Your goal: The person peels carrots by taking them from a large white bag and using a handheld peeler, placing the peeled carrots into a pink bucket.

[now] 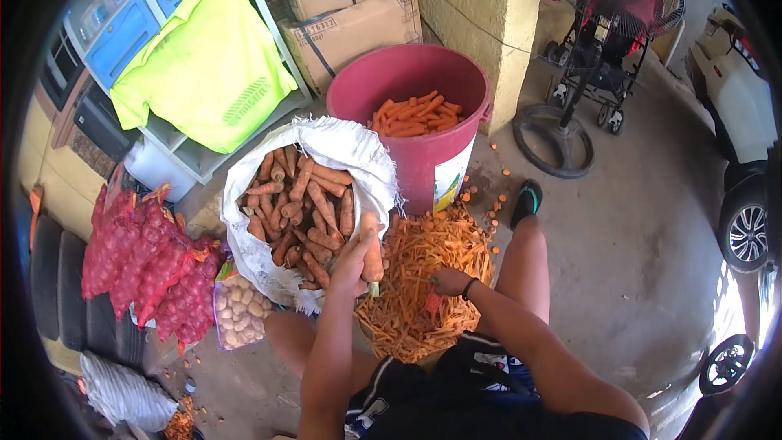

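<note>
My left hand [350, 267] is closed around a carrot [372, 259], held upright with its pale green stem end down, beside the rim of a white woven sack [248, 253]. Unpeeled carrots [297, 204] with soil on them fill the sack. My right hand [450, 281], a dark band at its wrist, is closed over a heap of orange carrot peels [407, 261]. A small red tool, which looks like a peeler [434, 301], shows at its fingers, partly hidden. Behind the heap, peeled carrots [419, 114] lie in a dark pink bin [387, 159].
Net bags of red onions [151, 253] and a bag of potatoes [240, 310] stand to the left. Cardboard boxes [350, 28] are stacked behind the bin. At the right are a standing fan [562, 134], a stroller [623, 73] and a vehicle wheel [745, 232]. Carrot bits litter the floor.
</note>
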Tool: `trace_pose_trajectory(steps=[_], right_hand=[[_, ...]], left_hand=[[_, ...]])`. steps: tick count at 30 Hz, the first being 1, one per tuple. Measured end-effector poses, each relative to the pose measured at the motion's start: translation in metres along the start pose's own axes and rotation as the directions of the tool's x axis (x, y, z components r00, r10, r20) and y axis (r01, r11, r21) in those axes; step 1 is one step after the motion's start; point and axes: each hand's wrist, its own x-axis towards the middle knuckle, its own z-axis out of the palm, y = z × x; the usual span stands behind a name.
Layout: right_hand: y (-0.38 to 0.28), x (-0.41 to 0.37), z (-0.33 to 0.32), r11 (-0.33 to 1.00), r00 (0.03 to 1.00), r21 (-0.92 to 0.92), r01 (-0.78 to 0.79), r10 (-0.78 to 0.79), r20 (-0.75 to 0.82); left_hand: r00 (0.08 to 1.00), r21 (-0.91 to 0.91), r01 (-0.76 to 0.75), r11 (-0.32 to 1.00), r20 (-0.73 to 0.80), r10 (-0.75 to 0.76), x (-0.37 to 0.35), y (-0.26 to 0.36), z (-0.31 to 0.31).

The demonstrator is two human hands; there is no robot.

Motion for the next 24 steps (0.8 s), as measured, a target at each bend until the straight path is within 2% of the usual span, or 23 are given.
trace_pose_trajectory(steps=[1, 3, 6, 7, 10, 11, 14, 15, 18, 19, 22, 23, 24], right_hand=[[0.001, 0.003, 0.0, 1.0, 1.0, -0.001, 0.001, 0.0, 0.01], [0.002, -0.001, 0.006, 1.0, 0.999, 0.022, -0.008, 0.008, 0.034], [0.0, 0.001, -0.001, 0.998, 1.0, 0.06, -0.022, 0.021, 0.016], [0.002, 0.004, 0.001, 0.999, 1.0, 0.048, -0.023, 0.023, 0.012], [0.007, 0.012, 0.005, 0.998, 0.995, 0.042, -0.053, 0.049, 0.086], [0.008, 0.012, 0.007, 0.997, 0.99, 0.036, -0.067, 0.061, 0.128], [0.012, 0.012, 0.015, 0.996, 1.0, 0.09, -0.022, 0.021, 0.011], [0.009, 0.007, 0.012, 0.997, 1.0, 0.077, -0.014, 0.015, -0.02], [0.006, 0.009, 0.005, 0.999, 0.997, 0.042, -0.013, 0.01, 0.076], [0.008, 0.009, 0.009, 1.0, 0.996, 0.028, -0.011, 0.008, 0.086], [0.007, 0.008, 0.005, 1.0, 0.996, 0.003, -0.01, 0.01, 0.087], [0.003, 0.005, 0.004, 1.0, 0.998, 0.024, -0.014, 0.012, 0.069], [0.002, 0.005, 0.005, 0.999, 0.999, 0.05, -0.019, 0.016, 0.051]], left_hand=[[0.999, -0.002, -0.031, 1.0, 0.03, 0.031, -0.003, 0.003, 0.002], [0.991, -0.166, -0.057, 0.984, 0.107, 0.076, 0.0, 0.002, -0.004], [0.99, -0.096, 0.112, 0.989, -0.07, -0.118, 0.015, -0.013, -0.021], [0.977, -0.015, 0.209, 0.978, -0.047, -0.209, 0.017, -0.013, -0.027], [0.981, 0.128, 0.077, 0.989, 0.165, -0.097, 0.004, -0.005, -0.021], [0.986, 0.074, 0.024, 0.997, 0.163, -0.036, -0.005, 0.0, -0.011], [0.997, 0.004, -0.012, 1.0, -0.073, 0.012, 0.007, -0.016, -0.025], [0.996, -0.066, 0.025, 0.997, -0.08, -0.031, 0.006, -0.017, -0.023], [0.999, -0.143, 0.031, 0.989, -0.028, -0.035, 0.004, -0.021, -0.023], [0.998, 0.017, -0.061, 0.998, 0.002, 0.061, 0.004, -0.024, -0.024], [0.994, 0.047, -0.097, 0.994, 0.063, 0.094, 0.006, -0.022, -0.014], [0.998, -0.099, -0.057, 0.993, -0.001, 0.057, 0.006, -0.02, -0.008], [0.999, -0.119, -0.036, 0.992, -0.024, 0.033, 0.01, -0.019, -0.01]])
